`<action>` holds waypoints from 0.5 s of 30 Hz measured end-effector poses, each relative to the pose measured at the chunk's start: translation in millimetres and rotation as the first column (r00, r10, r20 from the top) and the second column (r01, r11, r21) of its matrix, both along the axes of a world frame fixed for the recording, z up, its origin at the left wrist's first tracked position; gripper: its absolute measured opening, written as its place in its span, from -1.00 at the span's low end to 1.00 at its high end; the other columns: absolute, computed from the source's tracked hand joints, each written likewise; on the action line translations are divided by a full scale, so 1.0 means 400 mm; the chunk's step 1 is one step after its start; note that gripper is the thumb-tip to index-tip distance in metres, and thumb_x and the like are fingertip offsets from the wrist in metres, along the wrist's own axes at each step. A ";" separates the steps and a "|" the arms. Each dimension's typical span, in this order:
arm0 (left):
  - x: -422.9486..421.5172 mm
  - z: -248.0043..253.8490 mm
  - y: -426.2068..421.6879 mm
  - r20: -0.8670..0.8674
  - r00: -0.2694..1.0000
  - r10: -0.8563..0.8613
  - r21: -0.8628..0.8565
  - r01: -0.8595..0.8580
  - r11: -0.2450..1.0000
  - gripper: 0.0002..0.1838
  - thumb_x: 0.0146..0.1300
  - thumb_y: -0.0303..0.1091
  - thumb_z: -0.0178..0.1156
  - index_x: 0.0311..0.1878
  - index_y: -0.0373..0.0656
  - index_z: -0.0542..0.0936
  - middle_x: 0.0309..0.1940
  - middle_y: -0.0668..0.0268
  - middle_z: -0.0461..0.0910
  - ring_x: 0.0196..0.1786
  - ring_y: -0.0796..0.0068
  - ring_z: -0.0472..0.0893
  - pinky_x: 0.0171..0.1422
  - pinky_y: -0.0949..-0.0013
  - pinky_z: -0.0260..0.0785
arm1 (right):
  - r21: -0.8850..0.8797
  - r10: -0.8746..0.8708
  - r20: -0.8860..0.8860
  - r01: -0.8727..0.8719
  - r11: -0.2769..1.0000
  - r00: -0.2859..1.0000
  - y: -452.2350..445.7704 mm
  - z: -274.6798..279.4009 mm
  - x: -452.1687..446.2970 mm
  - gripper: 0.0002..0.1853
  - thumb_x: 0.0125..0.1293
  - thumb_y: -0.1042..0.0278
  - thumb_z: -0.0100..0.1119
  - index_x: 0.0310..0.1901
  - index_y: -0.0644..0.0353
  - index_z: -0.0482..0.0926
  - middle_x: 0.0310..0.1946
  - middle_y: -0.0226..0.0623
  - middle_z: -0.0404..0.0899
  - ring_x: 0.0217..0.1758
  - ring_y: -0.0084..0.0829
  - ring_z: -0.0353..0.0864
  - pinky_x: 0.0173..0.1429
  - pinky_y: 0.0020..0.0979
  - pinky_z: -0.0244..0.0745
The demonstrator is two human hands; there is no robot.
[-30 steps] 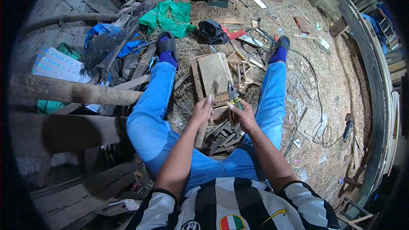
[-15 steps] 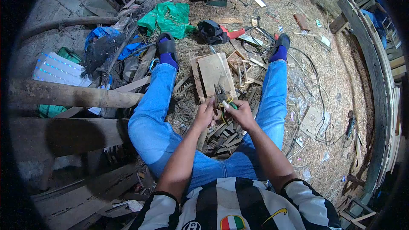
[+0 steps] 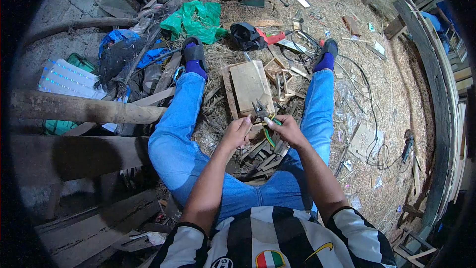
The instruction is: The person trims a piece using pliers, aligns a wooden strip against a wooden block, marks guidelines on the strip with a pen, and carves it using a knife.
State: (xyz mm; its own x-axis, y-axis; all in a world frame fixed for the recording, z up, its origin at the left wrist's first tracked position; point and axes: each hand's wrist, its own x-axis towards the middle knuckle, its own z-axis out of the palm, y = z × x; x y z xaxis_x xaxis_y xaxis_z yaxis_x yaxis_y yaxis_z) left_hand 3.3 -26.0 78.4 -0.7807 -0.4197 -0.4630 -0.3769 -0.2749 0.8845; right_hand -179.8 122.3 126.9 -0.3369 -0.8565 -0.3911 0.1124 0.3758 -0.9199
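Note:
My right hand [image 3: 287,130] is closed on a pair of pliers [image 3: 260,109] with green and yellow handles. The jaws point away from me, slightly parted, and one handle hangs below my fingers. Just left of the pliers, my left hand [image 3: 238,132] is closed in a pinch; whatever it holds is too small to make out. Beyond both hands a wooden board [image 3: 249,87] lies flat on the ground between my legs. Thin wood offcuts [image 3: 265,158] are heaped below my hands.
A small wooden frame [image 3: 278,75] stands right of the board. Farther off lie a red tool [image 3: 271,37], a black cap [image 3: 246,36] and a green plastic sheet [image 3: 196,22]. A cable [image 3: 366,77] runs along the right. A log rail [image 3: 89,107] juts in from the left.
The pliers have turned in my right hand, and their green handle now swings lower, with the jaws drawn slightly nearer. My left hand stays pinched beside them.

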 end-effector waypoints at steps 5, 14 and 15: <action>-0.007 0.015 0.010 0.031 1.000 -0.006 -0.065 0.008 0.998 -0.45 0.65 0.15 -0.11 -0.21 -0.19 0.53 -0.72 0.38 0.38 -0.79 0.59 0.30 -0.70 0.44 0.13 | -0.002 -0.012 0.003 0.012 1.000 1.000 0.011 -0.016 0.001 -0.65 0.49 0.15 0.33 -0.10 0.37 0.74 -0.37 -0.48 0.66 -0.27 -0.66 0.51 -0.14 -0.45 0.49; -0.009 0.030 0.007 0.071 0.996 -0.046 -0.063 0.050 0.997 -0.42 0.63 0.19 -0.11 -0.23 -0.18 0.54 -0.72 0.38 0.38 -0.78 0.59 0.30 -0.68 0.43 0.15 | -0.067 0.130 -0.157 -0.142 0.988 0.979 0.032 -0.063 -0.057 -0.63 0.50 0.18 0.30 0.08 0.36 0.70 -0.30 -0.47 0.70 -0.19 -0.66 0.53 -0.01 -0.41 0.54; -0.009 0.027 0.007 0.076 0.995 -0.060 -0.083 0.067 0.994 -0.41 0.62 0.20 -0.10 -0.23 -0.17 0.54 -0.71 0.39 0.38 -0.77 0.59 0.30 -0.67 0.42 0.16 | -0.066 0.130 -0.156 -0.141 0.988 0.979 0.032 -0.053 -0.059 -0.63 0.50 0.18 0.30 0.08 0.36 0.70 -0.30 -0.47 0.70 -0.19 -0.66 0.53 -0.01 -0.41 0.54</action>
State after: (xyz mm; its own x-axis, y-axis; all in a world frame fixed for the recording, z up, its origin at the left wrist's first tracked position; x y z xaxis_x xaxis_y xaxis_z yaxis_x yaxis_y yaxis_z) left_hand -0.3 -23.0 89.4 -0.7723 -0.4107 -0.4847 -0.4558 -0.1732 0.8731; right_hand -203.6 135.0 105.8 -0.2660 -0.9235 -0.2764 -0.0772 0.3062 -0.9488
